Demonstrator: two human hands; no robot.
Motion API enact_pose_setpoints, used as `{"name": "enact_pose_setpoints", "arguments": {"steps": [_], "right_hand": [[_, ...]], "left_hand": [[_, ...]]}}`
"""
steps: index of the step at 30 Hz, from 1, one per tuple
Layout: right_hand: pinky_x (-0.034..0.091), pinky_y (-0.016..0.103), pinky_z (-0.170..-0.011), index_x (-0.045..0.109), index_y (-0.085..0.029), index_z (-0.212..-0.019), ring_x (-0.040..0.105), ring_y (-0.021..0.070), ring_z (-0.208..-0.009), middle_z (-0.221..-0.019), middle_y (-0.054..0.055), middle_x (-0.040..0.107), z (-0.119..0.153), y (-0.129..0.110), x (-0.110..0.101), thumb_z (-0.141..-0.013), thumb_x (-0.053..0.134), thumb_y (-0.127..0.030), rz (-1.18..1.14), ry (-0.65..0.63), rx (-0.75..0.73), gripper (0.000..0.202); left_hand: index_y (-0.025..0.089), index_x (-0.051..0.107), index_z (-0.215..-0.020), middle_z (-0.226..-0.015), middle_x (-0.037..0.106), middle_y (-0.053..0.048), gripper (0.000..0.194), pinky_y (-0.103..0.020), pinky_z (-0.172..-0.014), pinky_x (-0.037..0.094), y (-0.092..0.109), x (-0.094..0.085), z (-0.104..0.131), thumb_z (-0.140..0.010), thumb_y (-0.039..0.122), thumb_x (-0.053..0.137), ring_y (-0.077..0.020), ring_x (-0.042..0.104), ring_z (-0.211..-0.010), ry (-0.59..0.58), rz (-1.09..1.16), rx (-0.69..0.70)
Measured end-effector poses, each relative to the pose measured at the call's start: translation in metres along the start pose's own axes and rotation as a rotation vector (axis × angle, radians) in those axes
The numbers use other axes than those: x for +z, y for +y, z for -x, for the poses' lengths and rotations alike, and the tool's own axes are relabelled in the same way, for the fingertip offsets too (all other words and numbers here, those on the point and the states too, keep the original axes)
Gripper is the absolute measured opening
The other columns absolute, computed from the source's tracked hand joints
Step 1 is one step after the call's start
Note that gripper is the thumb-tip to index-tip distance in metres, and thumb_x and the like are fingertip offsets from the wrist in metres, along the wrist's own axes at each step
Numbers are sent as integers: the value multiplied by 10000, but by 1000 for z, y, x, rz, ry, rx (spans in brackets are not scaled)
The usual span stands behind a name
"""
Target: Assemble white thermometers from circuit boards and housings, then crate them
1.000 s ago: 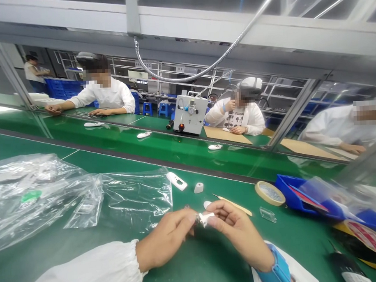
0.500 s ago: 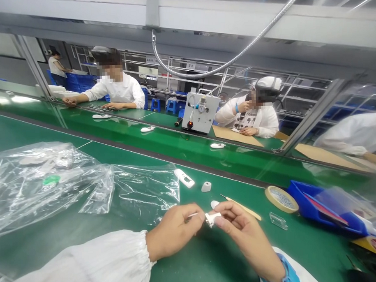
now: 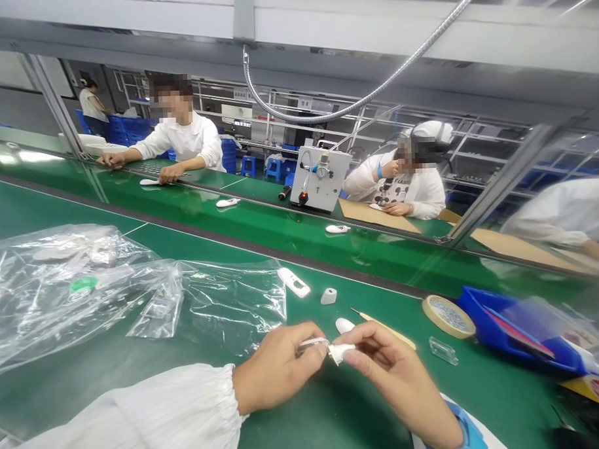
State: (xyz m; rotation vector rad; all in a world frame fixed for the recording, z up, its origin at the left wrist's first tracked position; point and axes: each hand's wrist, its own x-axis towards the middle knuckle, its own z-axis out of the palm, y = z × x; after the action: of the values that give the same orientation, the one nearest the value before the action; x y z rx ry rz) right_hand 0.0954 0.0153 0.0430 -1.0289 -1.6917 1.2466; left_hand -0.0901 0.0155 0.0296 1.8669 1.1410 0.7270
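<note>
My left hand is closed around a thin white plastic part, most of it hidden by the fingers. Between the thumb and fingers of my right hand is a small white plastic piece, meeting the tip of the left hand's part. Just behind the right fingers lies a white oval piece, partly covered. A thin tool with a yellow handle lies beyond that hand. Farther back are a white casing with an oblong opening and a small white cap-like piece.
A clear plastic bag of white parts spreads over the left side. To the right are a tape roll, a clear plastic piece and a blue bin. White devices lie on the belt; co-workers sit across it.
The small white piece has tilted slightly in my right fingers, and more of the left hand's part shows. White devices on the belt have shifted left. A co-worker's hand now reaches one.
</note>
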Motion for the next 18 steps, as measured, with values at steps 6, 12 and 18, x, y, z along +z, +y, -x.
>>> {"name": "enact_pose_setpoints", "arguments": {"steps": [6,12,18], "right_hand": [[477,193,-739,605,-250,-833,610,130,-813,-850,-24,660,5,-5,0,-819,575,-225,159,-5,-131,42],[473,159,-755,588,-273,-826,622,109,-814,-853,-58,671,8,-11,3,-816,570,-185,288,53,-288,90],[475,166,-772,597,-263,-814,633,111,-797,-840,-50,680,11,-13,1,-801,585,-168,327,65,-326,97]], "left_hand": [[222,533,-820,-708,546,42,151,-224,-598,330,1,-1,3,-833,287,397,-112,479,-641,71,-122,124],[221,541,-899,-773,583,7,167,-254,-629,344,0,-1,6,-791,265,422,-139,504,-688,159,-249,317],[213,535,-915,-783,578,-8,185,-267,-625,348,0,0,6,-788,247,404,-146,490,-687,167,-290,374]]}}
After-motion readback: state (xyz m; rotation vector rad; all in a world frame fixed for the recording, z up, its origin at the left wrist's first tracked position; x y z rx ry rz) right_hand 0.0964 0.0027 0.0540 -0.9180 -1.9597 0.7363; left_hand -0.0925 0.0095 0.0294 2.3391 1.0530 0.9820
